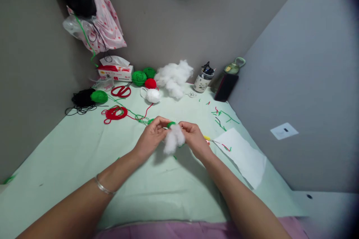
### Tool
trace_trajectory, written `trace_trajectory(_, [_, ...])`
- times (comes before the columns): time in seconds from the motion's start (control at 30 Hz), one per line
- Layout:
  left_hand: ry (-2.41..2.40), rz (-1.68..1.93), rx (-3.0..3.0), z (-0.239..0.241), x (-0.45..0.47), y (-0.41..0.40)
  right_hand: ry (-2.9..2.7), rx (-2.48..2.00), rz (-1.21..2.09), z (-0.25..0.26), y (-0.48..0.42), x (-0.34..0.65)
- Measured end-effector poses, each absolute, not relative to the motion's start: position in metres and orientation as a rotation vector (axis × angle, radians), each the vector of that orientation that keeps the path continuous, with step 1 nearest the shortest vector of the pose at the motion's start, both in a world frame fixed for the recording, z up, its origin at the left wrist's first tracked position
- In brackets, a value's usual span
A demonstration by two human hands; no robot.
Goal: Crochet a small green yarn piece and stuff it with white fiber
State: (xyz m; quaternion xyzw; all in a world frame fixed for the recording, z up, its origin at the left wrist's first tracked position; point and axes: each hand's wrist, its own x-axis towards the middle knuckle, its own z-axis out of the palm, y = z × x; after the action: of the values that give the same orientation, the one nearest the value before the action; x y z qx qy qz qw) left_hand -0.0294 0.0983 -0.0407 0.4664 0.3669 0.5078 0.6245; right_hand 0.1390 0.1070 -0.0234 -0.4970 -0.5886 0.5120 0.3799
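Observation:
My left hand (152,135) and my right hand (194,138) meet above the middle of the pale green table cover (70,160). Between them is a tuft of white stuffing (174,140) topped by a small green crocheted piece (171,124). Both hands have their fingers pinched closed on this tuft and piece. A thin silver bangle (103,188) circles my left wrist. Green yarn (140,118) trails from the piece towards the left.
At the back lie a pile of white stuffing (174,76), green yarn balls (139,78), a red ball (150,83), a white ball (153,95), red scissors (121,91), a tissue box (115,71), a jar (203,80), a bottle (234,66) and a dark phone (226,87). A white sheet (244,155) lies right.

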Motion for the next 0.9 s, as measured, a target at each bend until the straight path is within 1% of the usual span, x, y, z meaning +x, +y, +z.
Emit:
trace_trajectory(0.2, [0.902,1.183,1.084,-0.044,-0.027,0.096,-1.635,-1.216,1.310,-0.019,0.103,0.140])
trace_trajectory(0.43, [1.009,1.277,1.108,-0.047,-0.025,0.096,-1.844,-1.172,1.165,-0.013,0.092,0.132])
trace_trajectory(0.6, [1.007,1.327,1.147,-0.042,-0.022,0.092,-1.656,-1.215,1.269,-0.021,0.099,0.132])
trace_trajectory(0.9, [0.953,1.242,1.147,-0.040,-0.023,0.088,-1.625,-1.289,1.187,-0.021,0.104,0.140])
